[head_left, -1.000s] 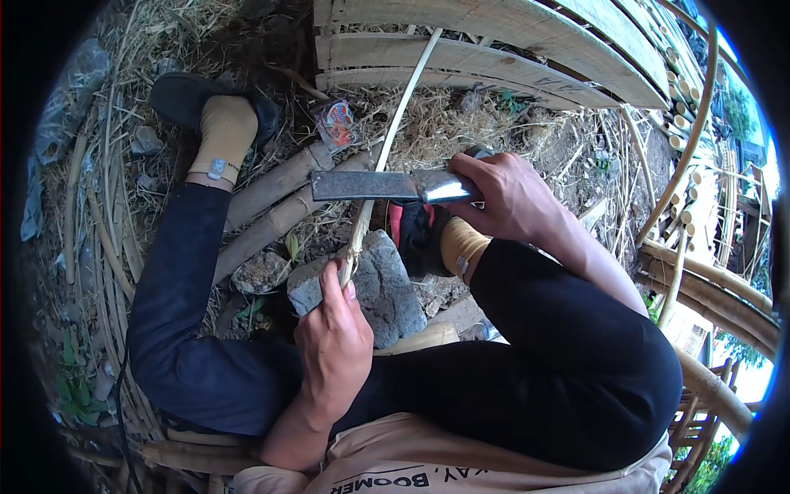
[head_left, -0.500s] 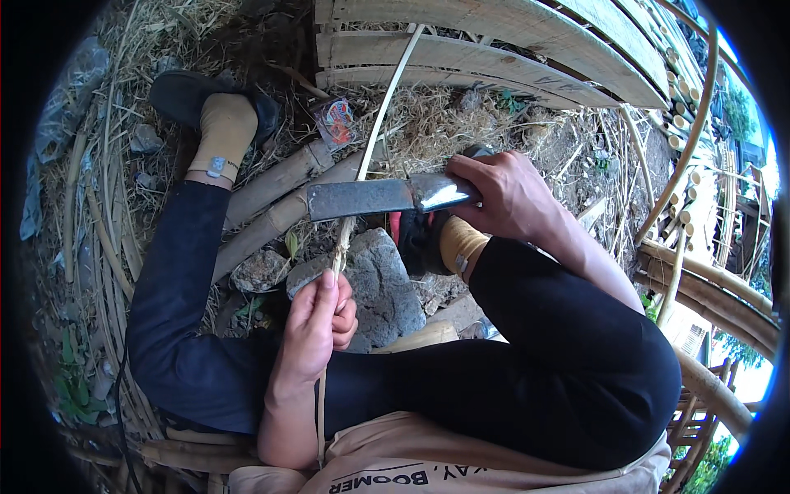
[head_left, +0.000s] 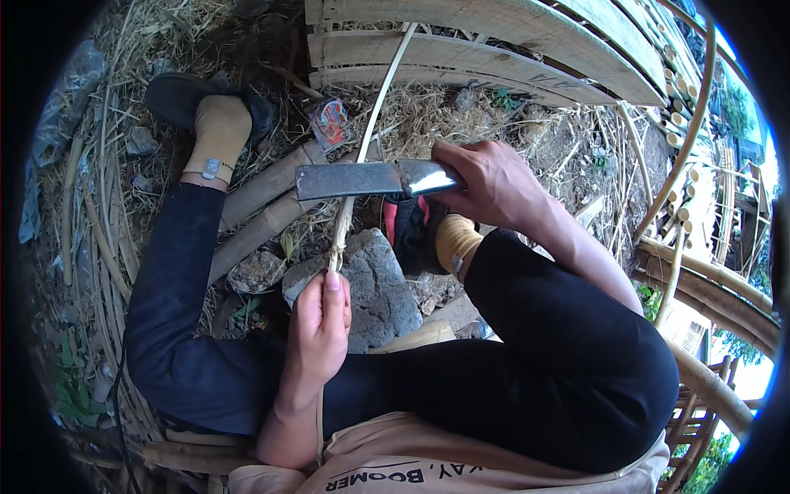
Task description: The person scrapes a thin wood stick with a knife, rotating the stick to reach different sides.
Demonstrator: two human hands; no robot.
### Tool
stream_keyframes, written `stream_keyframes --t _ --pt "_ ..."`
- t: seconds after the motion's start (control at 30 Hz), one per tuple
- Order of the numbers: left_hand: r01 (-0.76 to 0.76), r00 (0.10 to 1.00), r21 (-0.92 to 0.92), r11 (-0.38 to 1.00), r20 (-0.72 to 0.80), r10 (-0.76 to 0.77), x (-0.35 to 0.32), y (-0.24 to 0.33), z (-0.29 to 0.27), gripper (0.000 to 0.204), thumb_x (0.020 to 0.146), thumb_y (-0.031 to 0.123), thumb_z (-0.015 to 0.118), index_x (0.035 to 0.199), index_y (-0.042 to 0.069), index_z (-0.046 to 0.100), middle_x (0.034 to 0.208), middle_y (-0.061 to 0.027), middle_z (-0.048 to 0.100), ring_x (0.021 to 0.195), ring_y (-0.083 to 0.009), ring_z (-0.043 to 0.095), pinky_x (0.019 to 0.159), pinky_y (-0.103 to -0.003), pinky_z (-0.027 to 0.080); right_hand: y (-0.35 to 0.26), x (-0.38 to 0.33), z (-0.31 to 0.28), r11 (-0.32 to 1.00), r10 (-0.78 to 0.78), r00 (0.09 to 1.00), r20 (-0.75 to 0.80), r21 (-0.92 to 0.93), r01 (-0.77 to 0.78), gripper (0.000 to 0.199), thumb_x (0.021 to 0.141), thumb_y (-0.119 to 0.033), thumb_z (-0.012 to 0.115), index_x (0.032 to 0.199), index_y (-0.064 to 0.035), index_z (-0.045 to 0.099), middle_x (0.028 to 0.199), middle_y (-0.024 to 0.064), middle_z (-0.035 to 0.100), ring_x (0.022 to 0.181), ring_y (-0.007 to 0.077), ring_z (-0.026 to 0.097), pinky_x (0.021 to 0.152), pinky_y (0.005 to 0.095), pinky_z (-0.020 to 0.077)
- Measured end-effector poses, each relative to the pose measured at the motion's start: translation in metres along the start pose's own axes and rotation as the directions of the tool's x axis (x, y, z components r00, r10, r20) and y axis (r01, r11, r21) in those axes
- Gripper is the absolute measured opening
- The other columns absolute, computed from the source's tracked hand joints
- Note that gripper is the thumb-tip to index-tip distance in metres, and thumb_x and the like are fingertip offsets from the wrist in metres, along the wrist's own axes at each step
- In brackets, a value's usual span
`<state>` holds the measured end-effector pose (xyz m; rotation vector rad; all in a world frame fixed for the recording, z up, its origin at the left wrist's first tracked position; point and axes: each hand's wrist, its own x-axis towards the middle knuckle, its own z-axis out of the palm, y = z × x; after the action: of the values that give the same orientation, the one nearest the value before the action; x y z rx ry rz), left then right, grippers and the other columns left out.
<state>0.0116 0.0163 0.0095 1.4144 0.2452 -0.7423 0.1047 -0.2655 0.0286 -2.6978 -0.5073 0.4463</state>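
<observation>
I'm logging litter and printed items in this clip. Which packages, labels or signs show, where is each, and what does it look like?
Crumpled wrapper: on the straw above the cleaver blade, small, roughly square, red and blue with white.
Tag on the sock: at the left ankle, small pale rectangle.
Printed lettering on the shirt hem: bottom edge, dark on cream.

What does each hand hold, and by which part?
Right hand grips the cleaver by its handle. Left hand pinches the thin bamboo strip near its lower end.

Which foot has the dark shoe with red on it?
The right foot, tucked under the broad steel knife blade, wears the dark shoe with red. The left foot, stretched out on the straw, wears a plain dark one.
</observation>
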Motion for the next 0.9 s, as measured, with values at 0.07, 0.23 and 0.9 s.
stream_keyframes --t 0.07,0.23,0.9 --pt "-0.006 1.000 0.071 0.997 -0.012 0.007 0.001 0.001 -0.002 0.036 0.111 0.034 0.039 0.088 0.007 0.046 0.061 0.0037 0.037 0.048 -0.0057 0.033 0.044 -0.024 0.025 -0.001 0.001 0.001 0.999 0.024 1.000 0.008 0.026 -0.025 0.023 0.080 -0.021 0.071 0.095 -0.0077 0.060 0.072 0.0154 0.067 0.070 0.0377 0.068 0.064 0.0499 0.0538" --pt "-0.153 0.965 0.626 0.764 -0.073 0.253 -0.003 0.008 0.008 0.025 0.108 0.020 0.046 0.098 -0.002 0.052 0.064 -0.0220 0.053 0.057 -0.0414 0.054 0.053 -0.049 0.038 -0.002 0.003 0.008 0.988 0.092 0.996 0.020 0.122 -0.094 0.020 0.078 -0.017 0.074 0.087 -0.0033 0.063 0.072 0.0189 0.067 0.071 0.0407 0.068 0.065 0.0488 0.0533" --pt "-0.125 0.950 0.751 0.648 -0.098 0.297 -0.005 0.001 0.005 0.029 0.106 0.020 0.049 0.119 -0.004 0.056 0.074 -0.0257 0.060 0.068 -0.0478 0.056 0.065 -0.055 0.043 0.010 0.018 0.015 0.983 0.170 0.985 -0.034 -0.065 -0.172 0.019 0.068 -0.016 0.071 0.084 -0.0045 0.069 0.075 0.0188 0.069 0.074 0.0393 0.070 0.072 0.0495 0.0573"
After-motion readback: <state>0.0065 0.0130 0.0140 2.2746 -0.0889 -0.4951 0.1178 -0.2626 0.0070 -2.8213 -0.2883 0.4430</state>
